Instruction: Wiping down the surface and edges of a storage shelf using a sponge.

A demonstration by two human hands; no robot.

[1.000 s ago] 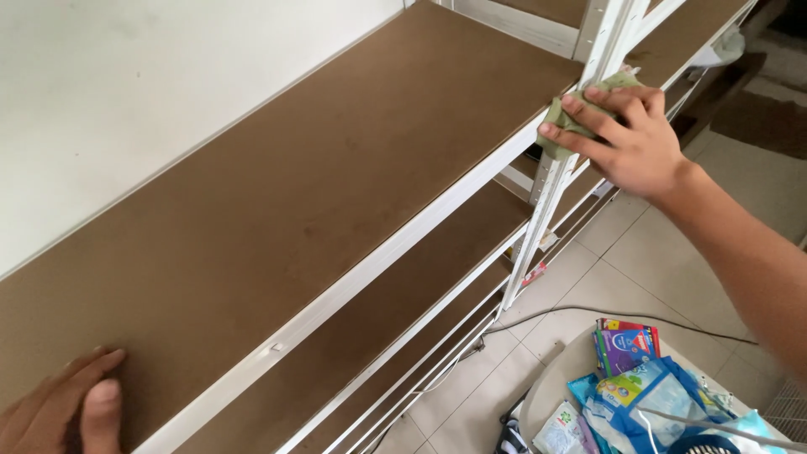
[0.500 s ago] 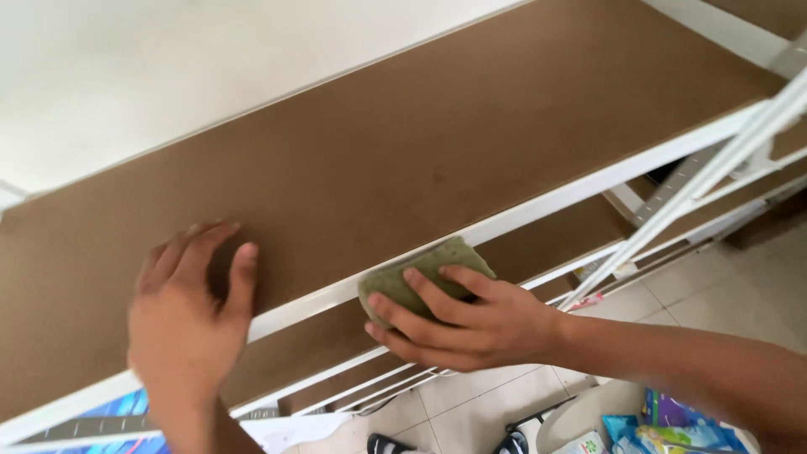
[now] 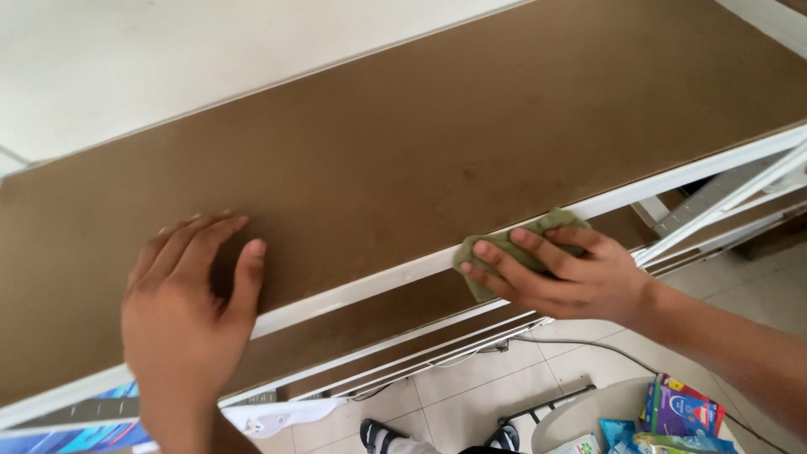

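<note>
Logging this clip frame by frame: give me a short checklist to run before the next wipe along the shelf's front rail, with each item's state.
1. Green cloth under the right hand: ok, fingers press it down.
2. Cloth on the white front rail: ok, it lies over the edge.
3. Left hand braced flat on the brown shelf board: ok.
4. Rail free between the hands: ok.
5. Rail already clean: cannot tell.
6. Packets on the floor, away from the hands: ok.

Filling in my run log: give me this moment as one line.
left hand: flat on brown shelf board | right hand: presses green cloth on white front rail
</note>
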